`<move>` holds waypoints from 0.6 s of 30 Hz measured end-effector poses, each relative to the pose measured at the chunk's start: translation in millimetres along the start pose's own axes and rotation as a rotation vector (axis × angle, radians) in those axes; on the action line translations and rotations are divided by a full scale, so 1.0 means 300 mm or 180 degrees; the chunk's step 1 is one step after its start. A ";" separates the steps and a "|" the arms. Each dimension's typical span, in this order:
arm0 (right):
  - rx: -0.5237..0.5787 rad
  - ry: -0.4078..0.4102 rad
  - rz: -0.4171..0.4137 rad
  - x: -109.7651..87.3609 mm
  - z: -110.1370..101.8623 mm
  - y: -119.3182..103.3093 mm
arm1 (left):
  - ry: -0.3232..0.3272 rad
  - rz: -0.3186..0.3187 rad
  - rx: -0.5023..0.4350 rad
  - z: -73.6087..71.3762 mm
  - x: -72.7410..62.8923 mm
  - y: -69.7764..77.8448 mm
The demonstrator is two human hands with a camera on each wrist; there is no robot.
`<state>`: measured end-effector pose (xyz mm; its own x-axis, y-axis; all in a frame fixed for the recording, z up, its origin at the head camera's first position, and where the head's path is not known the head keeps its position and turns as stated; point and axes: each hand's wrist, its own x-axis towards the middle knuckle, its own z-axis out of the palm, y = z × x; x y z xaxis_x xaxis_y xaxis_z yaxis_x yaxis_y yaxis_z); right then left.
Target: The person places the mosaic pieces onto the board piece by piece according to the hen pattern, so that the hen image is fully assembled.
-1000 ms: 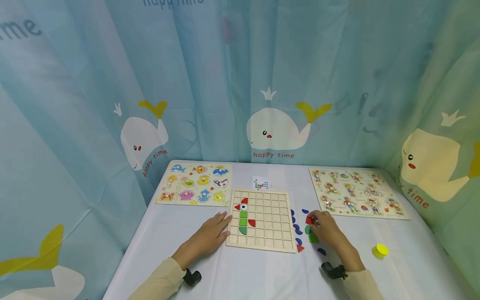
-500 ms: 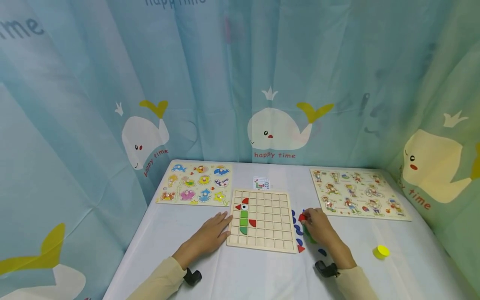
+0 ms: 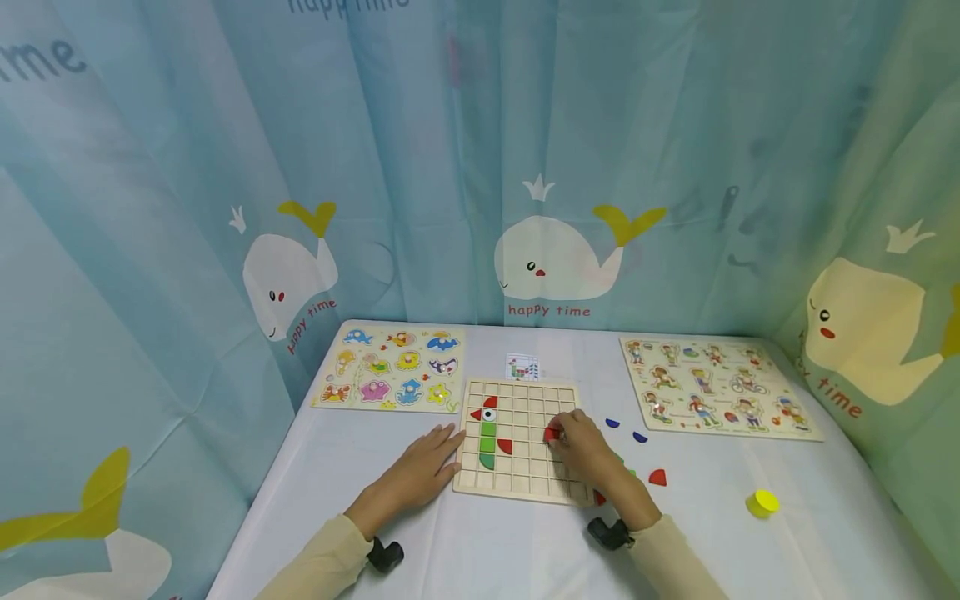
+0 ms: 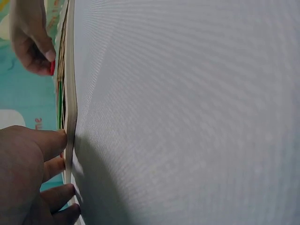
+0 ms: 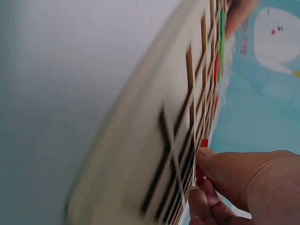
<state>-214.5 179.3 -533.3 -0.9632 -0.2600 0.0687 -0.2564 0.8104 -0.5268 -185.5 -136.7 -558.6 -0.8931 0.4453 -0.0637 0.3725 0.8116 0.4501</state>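
Note:
The light wooden grid board (image 3: 521,477) lies mid-table. On its left side sit red, green and eye-marked pieces, among them a green square (image 3: 487,444) and a red quarter-round (image 3: 506,447). My left hand (image 3: 417,469) rests flat beside the board, its fingertips touching the left edge. Over the right part of the grid, my right hand (image 3: 590,450) pinches a red puzzle piece (image 5: 200,177) between thumb and fingers. In the right wrist view that piece stands edge-on, close to the grid slats. The hand hides the cells below it.
Right of the board lie a loose red piece (image 3: 657,477), blue half-rounds (image 3: 640,437) and others partly behind my right arm. A yellow cylinder (image 3: 762,503) stands farther right. Picture puzzle boards lie back left (image 3: 390,367) and back right (image 3: 720,387); a small pattern card (image 3: 522,367) lies behind the grid.
My right hand has moved left from the loose pieces to over the grid, carrying a red piece. A red piece and a blue half-round now show on the right. The left hand stays put.

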 end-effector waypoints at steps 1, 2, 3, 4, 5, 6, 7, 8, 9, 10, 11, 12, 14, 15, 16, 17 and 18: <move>-0.0018 0.0003 -0.0045 0.003 0.013 -0.011 | -0.0002 0.0001 -0.0009 0.000 0.000 0.000; -0.0038 0.0007 -0.0074 0.005 0.025 -0.021 | -0.0004 0.0002 -0.0018 0.000 0.000 0.000; -0.0068 0.0016 -0.0105 0.007 0.037 -0.029 | -0.0007 0.0003 -0.0022 0.001 0.001 0.000; -0.0089 0.0051 -0.0144 0.010 0.046 -0.037 | -0.0009 0.0003 -0.0024 0.000 0.001 0.000; -0.0091 0.0088 -0.0176 0.013 0.055 -0.043 | -0.0009 0.0001 -0.0017 0.001 0.002 -0.001; -0.0095 0.0103 -0.0190 0.015 0.062 -0.047 | -0.0011 -0.0002 -0.0009 0.001 0.002 -0.001; -0.0085 0.0108 -0.0192 0.017 0.067 -0.051 | -0.0010 -0.0007 0.0000 0.001 0.003 -0.002; -0.0086 0.0113 -0.0204 0.019 0.070 -0.053 | -0.0010 -0.0012 0.0011 0.002 0.003 -0.003; -0.0080 0.0111 -0.0211 0.022 0.071 -0.056 | -0.0009 -0.0017 0.0009 0.003 0.003 -0.004; -0.0068 0.0096 -0.0205 0.023 0.070 -0.058 | -0.0011 -0.0021 0.0006 0.003 0.004 -0.005; -0.0076 0.0073 -0.0207 0.023 0.067 -0.059 | -0.0013 -0.0025 0.0007 0.004 0.004 -0.005; -0.0088 0.0043 -0.0201 0.022 0.064 -0.060 | -0.0020 -0.0031 0.0000 0.004 0.004 -0.005; -0.0092 -0.0006 -0.0154 0.019 0.053 -0.060 | -0.0033 -0.0040 -0.0009 0.005 0.005 -0.005; -0.0077 -0.0030 -0.0121 0.017 0.047 -0.060 | -0.0039 -0.0044 -0.0017 0.004 0.005 -0.005; -0.0080 -0.0057 -0.0093 0.014 0.042 -0.058 | -0.0045 -0.0048 -0.0005 0.004 0.005 -0.005; -0.0086 -0.0078 -0.0076 0.012 0.039 -0.056 | -0.0046 -0.0053 0.0007 0.004 0.005 -0.006; -0.0095 -0.0101 -0.0063 0.011 0.035 -0.055 | -0.0047 -0.0059 0.0015 0.003 0.004 -0.006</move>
<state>-212.5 159.6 -533.4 -0.9549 -0.2923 0.0519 -0.2782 0.8200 -0.5002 -187.1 -137.1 -560.3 -0.8961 0.4356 -0.0853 0.3570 0.8215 0.4446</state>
